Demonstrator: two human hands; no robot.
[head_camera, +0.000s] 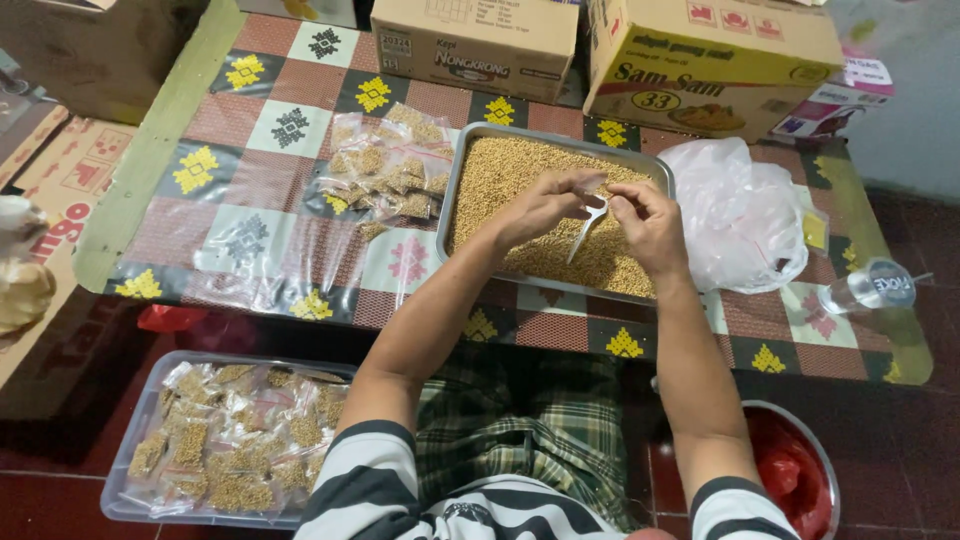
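Left hand: I see my left hand (545, 205) over the tray, fingers bent and pinched on the top edge of a small clear bag (588, 222).
Right hand: my right hand (652, 225) sits just beside the left, fingertips pinching the same bag from the other side.
Bag: thin, see-through, hanging down between both hands above the seeds; I cannot tell whether anything is in it.
Tray: a metal tray (455, 190) on the table, filled nearly to the rim with small tan seeds (510, 175).
Table: low, covered with a checked cloth (250, 180) in red, green and white squares with yellow motifs.
Filled packets: a loose heap of small clear packets (385, 165) holding seeds lies just left of the tray, touching its side.
Empty plastic: flat clear sheets or bags (270, 265) lie on the cloth nearer to me, left of the tray.
White bag: a crumpled plastic bag (740, 215) lies right of the tray.
Cup: a sealed clear cup (870, 287) lies on its side near the table's right edge.
Boxes: two cardboard boxes (480, 40) stand at the far edge of the table.
Floor bin: a clear bin (125, 480) by my left knee holds many filled packets.
Bowl: a metal bowl (825, 470) with red plastic inside stands by my right knee.
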